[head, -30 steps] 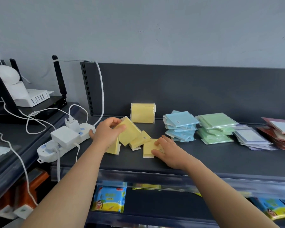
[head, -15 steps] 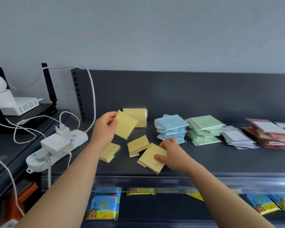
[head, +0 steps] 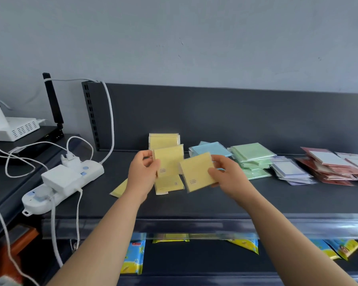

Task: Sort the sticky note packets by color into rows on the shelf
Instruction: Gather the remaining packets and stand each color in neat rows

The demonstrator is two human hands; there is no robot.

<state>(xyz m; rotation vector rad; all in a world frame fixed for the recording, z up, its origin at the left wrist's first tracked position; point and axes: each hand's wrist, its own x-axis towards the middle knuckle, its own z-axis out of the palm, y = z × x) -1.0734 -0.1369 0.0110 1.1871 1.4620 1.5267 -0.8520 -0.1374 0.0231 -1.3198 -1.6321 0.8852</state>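
Observation:
My left hand (head: 142,174) grips a yellow sticky note packet (head: 170,158) upright above the dark shelf (head: 256,201). My right hand (head: 225,175) holds a second yellow packet (head: 195,172) tilted beside it. Under them lie one yellow packet (head: 168,185) flat and another (head: 120,188) partly hidden by my left wrist. Several yellow packets (head: 163,139) stand against the back panel. To the right sit a blue pile (head: 212,149), a green pile (head: 251,159), a lilac-white pile (head: 289,172) and a red-pink pile (head: 335,168).
A white power strip (head: 60,182) with plugs and cables lies at the shelf's left end. A router (head: 19,129) stands on the neighbouring surface to the left. Colourful wrapped packs (head: 133,256) lie on the lower shelf. A clear rail (head: 194,226) edges the shelf front.
My right hand has lifted its yellow packet off the shelf and brought it up beside the one in my left hand. Both hands have moved toward each other.

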